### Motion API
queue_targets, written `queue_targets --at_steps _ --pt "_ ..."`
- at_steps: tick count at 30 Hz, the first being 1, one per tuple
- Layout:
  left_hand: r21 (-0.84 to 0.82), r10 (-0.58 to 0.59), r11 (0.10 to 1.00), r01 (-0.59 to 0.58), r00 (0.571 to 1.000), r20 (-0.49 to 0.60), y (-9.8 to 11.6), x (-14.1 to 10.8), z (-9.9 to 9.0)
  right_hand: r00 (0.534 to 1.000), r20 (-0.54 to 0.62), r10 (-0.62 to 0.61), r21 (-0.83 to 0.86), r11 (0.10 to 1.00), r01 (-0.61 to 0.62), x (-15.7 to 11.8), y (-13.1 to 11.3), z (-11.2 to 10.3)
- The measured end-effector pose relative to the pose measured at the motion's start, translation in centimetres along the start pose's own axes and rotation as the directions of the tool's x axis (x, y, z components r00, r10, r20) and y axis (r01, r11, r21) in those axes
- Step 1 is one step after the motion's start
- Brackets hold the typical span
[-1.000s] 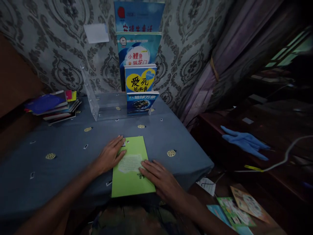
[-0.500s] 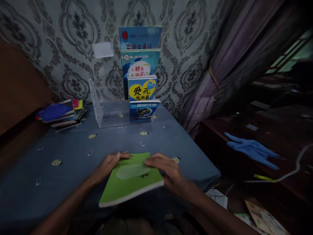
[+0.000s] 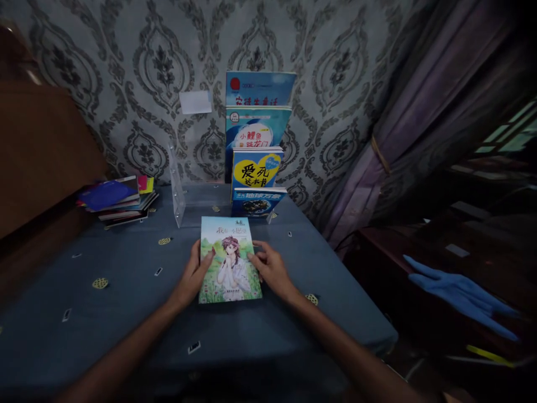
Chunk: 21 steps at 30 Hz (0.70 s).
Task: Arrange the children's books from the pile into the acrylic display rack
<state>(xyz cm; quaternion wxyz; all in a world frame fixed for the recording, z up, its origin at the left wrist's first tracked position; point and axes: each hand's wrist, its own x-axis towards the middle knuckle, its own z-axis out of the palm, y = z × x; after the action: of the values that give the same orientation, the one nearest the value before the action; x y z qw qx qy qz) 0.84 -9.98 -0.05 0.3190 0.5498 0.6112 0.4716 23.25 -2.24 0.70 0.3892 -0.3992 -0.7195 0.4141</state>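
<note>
A paperback book (image 3: 232, 274) with a drawn figure in a green meadow on its cover is held between both hands, tilted toward me above the table. My left hand (image 3: 196, 274) grips its left edge, thumb on the cover. My right hand (image 3: 271, 268) holds the right edge the same way; the fingers behind the book are partly hidden. Just beyond it is a clear acrylic stand (image 3: 177, 190). In the stand's right part several books rise in steps, among them a blue book (image 3: 254, 204) in front and a yellow-hearted book (image 3: 255, 168) behind it.
A stack of books and booklets (image 3: 121, 201) lies on the table's left. The blue tablecloth (image 3: 138, 313) covers the table, which ends at the right. A white card (image 3: 195, 102) shows near the patterned wall. Blue gloves (image 3: 461, 294) lie on a dark surface to the right.
The book has turned from its green side to the illustrated cover and moved away from me, toward the stand. Both hands now hold its side edges. The view has shifted a little.
</note>
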Motion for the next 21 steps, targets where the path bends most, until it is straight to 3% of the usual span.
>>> queue_targets --at_steps 3,7,11,15,18,21 --pt "0.285 0.068 0.956 -0.067 0.998 0.008 -1.9 -0.1 -0.7 0.998 0.037 -0.047 -0.305 0.951 0.056 -0.3 1.2 0.0" --pt "0.433 0.123 0.891 -0.14 0.99 0.068 -3.6 0.5 -1.2 0.998 0.043 -0.047 -0.5 0.864 0.062 -0.8 1.0 0.1" --pt "0.491 0.194 0.847 -0.204 0.978 0.071 -3.1 3.2 -0.8 0.975 0.117 -0.189 -0.559 0.799 0.222 0.1 -1.0 1.8" --pt "0.56 0.264 0.782 -0.274 0.959 0.1 -2.7 5.5 0.1 0.89 0.339 -0.307 -0.511 0.734 0.448 2.2 -2.1 5.4" --pt "0.626 0.278 0.717 -0.307 0.949 0.149 -2.9 5.8 0.3 0.867 0.419 -0.268 -0.514 0.718 0.47 4.0 -1.5 7.3" --pt "0.667 0.268 0.675 -0.316 0.947 0.177 -2.9 5.6 0.1 0.883 0.414 -0.222 -0.544 0.718 0.435 5.4 0.0 6.9"
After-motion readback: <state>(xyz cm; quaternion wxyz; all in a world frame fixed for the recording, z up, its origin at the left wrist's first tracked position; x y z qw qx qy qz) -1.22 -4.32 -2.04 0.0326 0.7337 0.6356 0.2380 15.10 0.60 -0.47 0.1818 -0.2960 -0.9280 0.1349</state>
